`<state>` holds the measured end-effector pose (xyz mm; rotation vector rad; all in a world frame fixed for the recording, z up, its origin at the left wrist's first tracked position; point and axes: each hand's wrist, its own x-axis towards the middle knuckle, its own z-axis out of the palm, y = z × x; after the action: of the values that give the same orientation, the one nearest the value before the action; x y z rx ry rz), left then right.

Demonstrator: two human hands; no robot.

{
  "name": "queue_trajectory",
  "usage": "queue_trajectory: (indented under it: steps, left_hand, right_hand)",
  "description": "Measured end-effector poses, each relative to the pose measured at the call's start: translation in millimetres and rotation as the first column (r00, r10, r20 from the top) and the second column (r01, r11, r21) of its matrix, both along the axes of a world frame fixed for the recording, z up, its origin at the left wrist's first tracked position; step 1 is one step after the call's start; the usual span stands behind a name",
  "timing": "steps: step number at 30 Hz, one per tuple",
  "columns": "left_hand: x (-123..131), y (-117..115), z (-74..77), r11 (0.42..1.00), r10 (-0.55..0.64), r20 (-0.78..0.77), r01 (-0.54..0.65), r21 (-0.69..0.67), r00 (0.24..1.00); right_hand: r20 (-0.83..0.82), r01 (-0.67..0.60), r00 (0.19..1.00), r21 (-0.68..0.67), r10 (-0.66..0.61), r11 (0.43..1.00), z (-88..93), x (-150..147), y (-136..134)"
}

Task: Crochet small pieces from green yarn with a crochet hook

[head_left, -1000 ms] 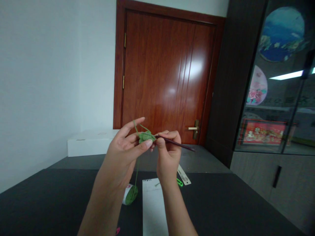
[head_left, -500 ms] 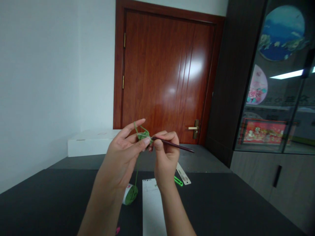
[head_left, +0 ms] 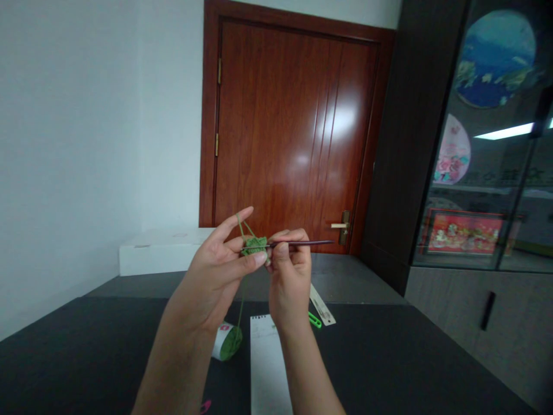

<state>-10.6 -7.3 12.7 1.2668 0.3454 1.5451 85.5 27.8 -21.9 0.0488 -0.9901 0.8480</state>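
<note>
My left hand (head_left: 222,253) pinches a small piece of green crochet work (head_left: 256,246) between thumb and fingers. Its index finger points up, with green yarn (head_left: 242,225) looped over it. My right hand (head_left: 291,265) grips a crochet hook (head_left: 311,242) with a dark handle. The hook's thin metal shaft lies across the crochet work, and its handle points right, nearly level. From the work a strand runs down to a green yarn ball (head_left: 231,344) in a white paper band, on the table behind my left forearm.
On the black table (head_left: 367,357) lie a white spiral notepad (head_left: 268,369), a bright green stitch marker (head_left: 315,320), a pale ruler-like strip (head_left: 322,305) and a pink item (head_left: 205,407). A white box (head_left: 159,253) stands at the back left. Beyond are a wooden door (head_left: 280,127) and a glass-fronted cabinet (head_left: 475,230).
The hook has swung from sloping down to the right to nearly level. The crochet work has turned and shows more of its face. My right hand has shifted slightly left.
</note>
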Motion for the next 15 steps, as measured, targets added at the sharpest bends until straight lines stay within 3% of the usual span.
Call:
queue_trajectory:
  steps: [6, 15]
  left_hand:
    - [-3.9, 1.5, -0.4, 0.998, -0.061, -0.02, 0.061, -0.003, 0.998]
    - [-6.9, 1.3, -2.1, 0.982, -0.187, -0.042, 0.187, 0.011, 0.982]
  right_hand:
    - [-0.006, -0.116, 0.993, -0.02, 0.115, 0.993, 2.6, 2.2, -2.2]
    - [-0.001, -0.121, 0.993, 0.003, 0.121, 0.993, 6.7, 7.3, -4.3]
